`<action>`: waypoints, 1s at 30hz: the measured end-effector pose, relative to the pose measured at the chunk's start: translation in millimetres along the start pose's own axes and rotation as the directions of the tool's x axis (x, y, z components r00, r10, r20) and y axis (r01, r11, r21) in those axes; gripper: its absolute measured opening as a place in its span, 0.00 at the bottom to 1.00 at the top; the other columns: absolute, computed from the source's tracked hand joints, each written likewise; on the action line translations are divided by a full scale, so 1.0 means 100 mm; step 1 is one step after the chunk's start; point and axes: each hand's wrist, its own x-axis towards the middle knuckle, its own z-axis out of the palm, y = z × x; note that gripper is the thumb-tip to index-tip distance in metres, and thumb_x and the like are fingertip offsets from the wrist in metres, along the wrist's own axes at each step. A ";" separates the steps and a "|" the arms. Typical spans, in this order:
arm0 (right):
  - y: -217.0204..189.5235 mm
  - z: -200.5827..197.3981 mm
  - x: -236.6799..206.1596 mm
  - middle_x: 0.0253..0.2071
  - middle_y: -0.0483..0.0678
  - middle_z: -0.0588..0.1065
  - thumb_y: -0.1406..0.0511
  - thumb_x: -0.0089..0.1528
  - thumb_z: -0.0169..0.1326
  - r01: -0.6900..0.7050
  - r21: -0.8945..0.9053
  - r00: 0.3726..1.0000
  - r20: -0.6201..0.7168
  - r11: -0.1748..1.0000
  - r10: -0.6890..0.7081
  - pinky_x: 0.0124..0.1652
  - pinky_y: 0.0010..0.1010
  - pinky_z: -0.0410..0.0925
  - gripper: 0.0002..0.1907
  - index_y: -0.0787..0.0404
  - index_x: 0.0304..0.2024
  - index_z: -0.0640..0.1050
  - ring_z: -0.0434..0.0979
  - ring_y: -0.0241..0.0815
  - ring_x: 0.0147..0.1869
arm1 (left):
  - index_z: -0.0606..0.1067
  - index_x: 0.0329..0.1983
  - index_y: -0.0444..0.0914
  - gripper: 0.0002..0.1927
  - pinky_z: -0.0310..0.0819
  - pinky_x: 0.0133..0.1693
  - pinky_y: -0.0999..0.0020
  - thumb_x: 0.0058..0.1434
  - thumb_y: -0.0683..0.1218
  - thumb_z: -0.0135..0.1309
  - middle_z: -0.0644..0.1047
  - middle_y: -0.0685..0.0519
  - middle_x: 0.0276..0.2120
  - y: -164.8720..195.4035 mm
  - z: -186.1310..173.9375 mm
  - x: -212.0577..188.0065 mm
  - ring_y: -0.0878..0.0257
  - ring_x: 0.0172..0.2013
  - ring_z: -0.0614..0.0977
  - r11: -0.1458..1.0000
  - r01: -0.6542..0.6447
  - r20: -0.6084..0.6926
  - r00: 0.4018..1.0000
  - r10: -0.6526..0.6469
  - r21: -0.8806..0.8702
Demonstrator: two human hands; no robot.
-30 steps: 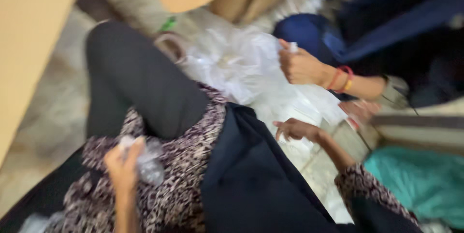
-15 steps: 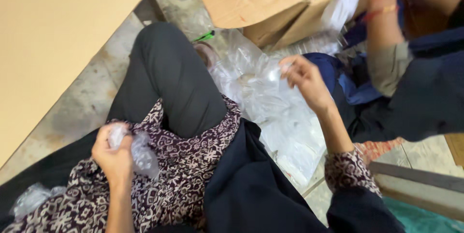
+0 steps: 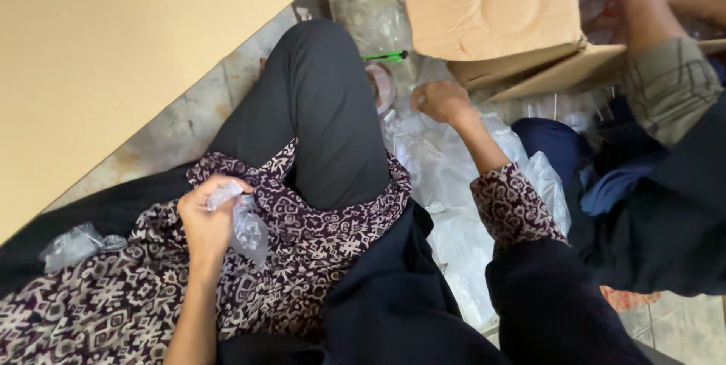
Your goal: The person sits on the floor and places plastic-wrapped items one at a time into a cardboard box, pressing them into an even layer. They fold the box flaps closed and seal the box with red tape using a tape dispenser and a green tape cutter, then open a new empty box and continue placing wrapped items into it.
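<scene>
Left hand [image 3: 203, 223] — fingers clamped on a crumpled clear plastic bag [image 3: 243, 223], judged light, limp, slippery; right hand [image 3: 442, 100] — fingers curled together over the plastic pile [image 3: 454, 176]

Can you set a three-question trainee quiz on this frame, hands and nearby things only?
1. What does the left hand hold?
2. True or false: the right hand rests on the raised knee.
3. Which lies nearest the right hand: A) the tape roll, B) the large flat cardboard sheet, C) the crumpled plastic on the patterned cloth?

Key: 1. A clear crumpled plastic bag. 2. False; it reaches out over the pile of clear bags, below the open cardboard box. 3. A.
</scene>
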 end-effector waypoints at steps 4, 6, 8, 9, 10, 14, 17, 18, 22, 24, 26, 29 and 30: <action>0.31 0.08 0.00 0.47 0.49 0.83 0.67 0.59 0.52 0.202 0.109 0.979 -0.022 0.973 -0.201 0.55 0.42 0.71 0.13 0.49 0.42 0.85 0.81 0.53 0.54 | 0.80 0.34 0.33 0.16 0.71 0.37 0.77 0.54 0.28 0.43 0.81 0.55 0.31 -0.03 -0.01 0.00 0.71 0.32 0.79 0.998 0.058 -0.029 0.998 -0.058 -0.022; 0.54 0.09 -0.09 0.44 0.51 0.82 0.67 0.59 0.54 0.098 0.288 0.995 -0.054 0.953 -0.085 0.51 0.40 0.71 0.17 0.49 0.50 0.81 0.81 0.51 0.50 | 0.81 0.33 0.33 0.15 0.70 0.35 0.76 0.53 0.28 0.45 0.80 0.54 0.30 -0.04 -0.01 0.02 0.70 0.31 0.78 0.997 0.068 -0.027 0.997 -0.067 0.030; 0.77 0.10 -0.13 0.50 0.54 0.80 0.71 0.59 0.53 0.253 0.356 0.937 -0.321 0.899 -0.137 0.50 0.40 0.72 0.18 0.60 0.51 0.82 0.81 0.49 0.52 | 0.80 0.33 0.32 0.14 0.71 0.36 0.76 0.54 0.28 0.45 0.81 0.54 0.29 -0.06 0.00 0.05 0.71 0.31 0.78 0.998 0.057 -0.022 0.998 -0.056 0.023; 0.85 0.14 -0.11 0.47 0.54 0.81 0.71 0.62 0.51 0.275 0.533 0.933 -0.348 0.800 -0.089 0.49 0.41 0.70 0.17 0.63 0.52 0.82 0.80 0.48 0.49 | 0.80 0.32 0.32 0.13 0.71 0.36 0.76 0.54 0.29 0.45 0.81 0.54 0.29 -0.07 0.01 0.06 0.71 0.31 0.78 0.998 0.053 -0.016 0.998 -0.053 0.018; 0.93 0.18 -0.06 0.45 0.54 0.81 0.71 0.64 0.50 0.292 0.686 0.930 -0.366 0.666 -0.031 0.49 0.42 0.69 0.15 0.67 0.52 0.81 0.78 0.46 0.45 | 0.80 0.32 0.32 0.13 0.72 0.37 0.76 0.55 0.29 0.45 0.81 0.54 0.29 -0.08 0.02 0.08 0.71 0.31 0.79 0.998 0.055 -0.014 0.998 -0.055 0.005; 0.98 0.28 0.46 0.39 0.43 0.72 0.63 0.78 0.53 0.358 0.933 0.918 -0.357 0.027 0.173 0.32 0.30 0.57 0.13 0.67 0.59 0.74 0.63 0.38 0.35 | 0.79 0.32 0.32 0.14 0.73 0.37 0.76 0.55 0.28 0.43 0.81 0.54 0.29 -0.10 0.04 0.12 0.70 0.32 0.79 0.998 0.045 -0.001 0.999 -0.045 -0.036; 0.64 0.20 0.89 0.59 0.46 0.80 0.60 0.68 0.47 0.353 0.813 0.929 -0.364 -0.463 0.068 0.62 0.34 0.77 0.24 0.62 0.65 0.72 0.81 0.42 0.63 | 0.79 0.32 0.32 0.15 0.74 0.38 0.76 0.54 0.28 0.42 0.81 0.54 0.29 -0.11 0.03 0.12 0.70 0.32 0.80 0.998 0.036 -0.011 0.999 -0.036 -0.048; 0.54 0.17 0.99 0.59 0.46 0.78 0.56 0.68 0.47 0.437 0.813 0.868 -0.493 -0.385 -0.056 0.62 0.35 0.74 0.24 0.59 0.64 0.71 0.79 0.43 0.63 | 0.79 0.32 0.32 0.15 0.74 0.38 0.76 0.53 0.28 0.42 0.81 0.54 0.29 -0.11 0.03 0.11 0.70 0.32 0.80 0.998 0.035 -0.018 0.999 -0.036 -0.051; 0.12 -0.05 1.22 0.62 0.49 0.74 0.51 0.69 0.55 0.680 0.498 0.711 -0.627 0.539 -0.318 0.65 0.41 0.67 0.26 0.52 0.66 0.71 0.72 0.49 0.67 | 0.79 0.32 0.32 0.14 0.74 0.38 0.76 0.54 0.28 0.43 0.81 0.54 0.29 -0.12 0.01 0.08 0.70 0.32 0.80 0.999 0.042 -0.043 0.998 -0.043 -0.013; -0.03 -0.14 1.28 0.64 0.51 0.73 0.50 0.70 0.60 0.495 -0.013 0.697 -0.591 0.869 -0.405 0.67 0.45 0.64 0.28 0.50 0.68 0.71 0.70 0.53 0.69 | 0.79 0.32 0.32 0.14 0.74 0.38 0.76 0.53 0.28 0.43 0.81 0.54 0.29 -0.13 0.01 0.07 0.70 0.32 0.80 0.999 0.048 -0.050 0.998 -0.048 0.013; -0.16 -0.14 1.34 0.63 0.58 0.70 0.49 0.65 0.66 0.335 -0.239 0.703 -0.581 0.911 -0.411 0.64 0.50 0.61 0.35 0.52 0.69 0.70 0.67 0.60 0.68 | 0.79 0.31 0.32 0.14 0.74 0.38 0.75 0.53 0.28 0.44 0.81 0.54 0.29 -0.14 0.02 0.08 0.70 0.32 0.80 0.998 0.054 -0.042 0.998 -0.053 0.016; -0.31 -0.02 1.44 0.63 0.68 0.65 0.49 0.56 0.73 0.451 -0.116 0.673 -0.607 0.885 -0.423 0.60 0.55 0.58 0.48 0.62 0.70 0.67 0.62 0.71 0.65 | 0.79 0.33 0.32 0.15 0.74 0.40 0.76 0.51 0.28 0.43 0.82 0.54 0.30 -0.11 0.04 0.11 0.69 0.34 0.81 0.999 0.052 -0.022 0.998 -0.052 -0.012; -0.35 0.04 1.48 0.66 0.67 0.64 0.51 0.56 0.73 0.548 -0.098 0.632 -0.603 0.831 -0.487 0.63 0.54 0.58 0.49 0.64 0.72 0.65 0.61 0.72 0.68 | 0.79 0.34 0.32 0.16 0.74 0.41 0.76 0.50 0.28 0.42 0.82 0.54 0.31 -0.09 0.04 0.12 0.69 0.35 0.81 0.999 0.046 -0.011 0.999 -0.046 -0.025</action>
